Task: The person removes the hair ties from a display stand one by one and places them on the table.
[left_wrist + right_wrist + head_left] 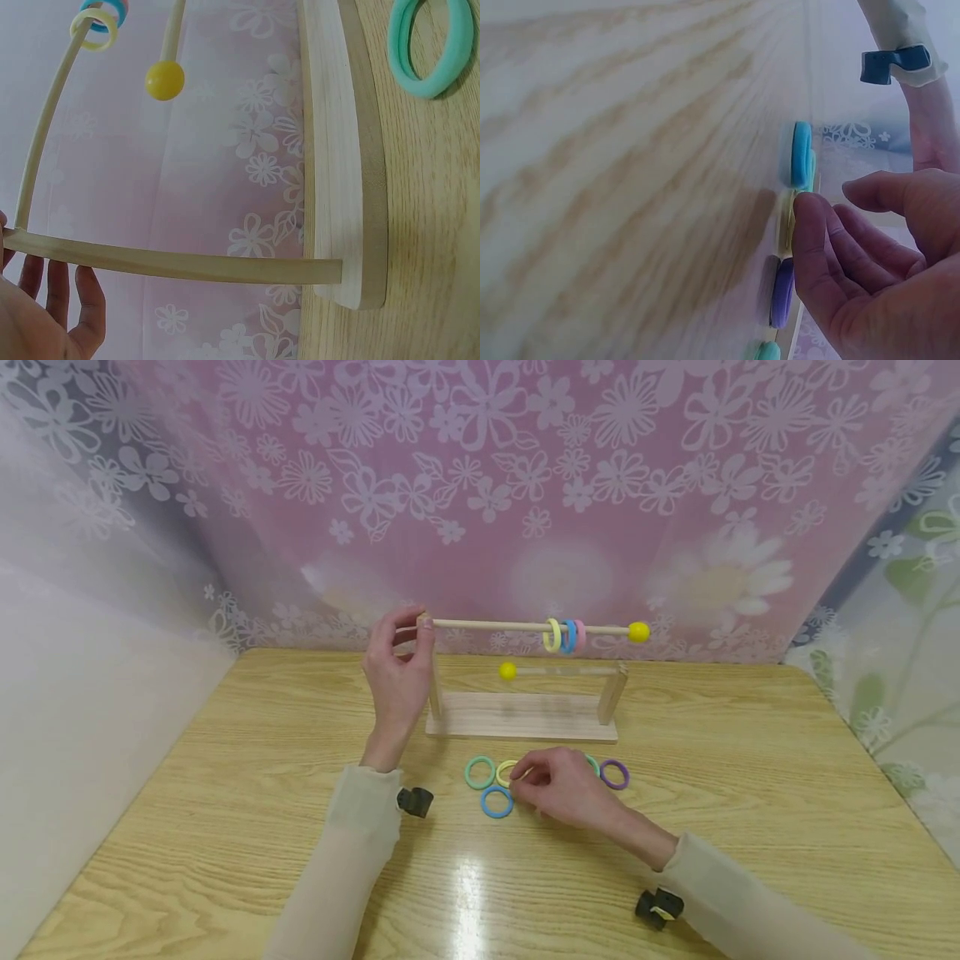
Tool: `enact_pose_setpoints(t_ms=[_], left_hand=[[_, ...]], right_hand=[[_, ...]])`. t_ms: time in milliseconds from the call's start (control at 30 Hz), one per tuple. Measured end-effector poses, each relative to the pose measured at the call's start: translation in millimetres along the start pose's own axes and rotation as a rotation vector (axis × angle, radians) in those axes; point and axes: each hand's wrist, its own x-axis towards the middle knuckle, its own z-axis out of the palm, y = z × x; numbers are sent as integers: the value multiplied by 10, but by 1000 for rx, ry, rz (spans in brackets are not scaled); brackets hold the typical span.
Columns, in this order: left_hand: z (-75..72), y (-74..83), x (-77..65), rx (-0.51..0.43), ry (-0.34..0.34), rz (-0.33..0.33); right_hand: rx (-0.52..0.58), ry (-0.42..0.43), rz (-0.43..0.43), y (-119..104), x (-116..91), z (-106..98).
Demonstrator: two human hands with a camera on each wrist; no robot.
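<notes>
Post (436, 693) of pale wooden two-rod stand (517, 728) gripped at its top by left hand (399, 668), presumably for steadiness, with right hand (566, 787) loosely bent, apparently empty, just beside pale-yellow round ring (500, 767) lying flat on wood-grain table (262, 793), presumably for easy reach.

A person is wearing long cream sleeves (326, 872), a black device (415, 802) is jutting from the left cuff (363, 802), a right-side device (651, 907) is showing a yellowish patch (663, 912)
</notes>
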Motion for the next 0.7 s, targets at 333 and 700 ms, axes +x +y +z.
enact_pose_setpoints(t_ms=[333,700], left_hand=[[-4,2,2,12,-4,8],[9,3,1,-12,7,-7]], right_hand=[[3,67,-15,-2,11,-32],[-8,164,2,-23,-10,-54]])
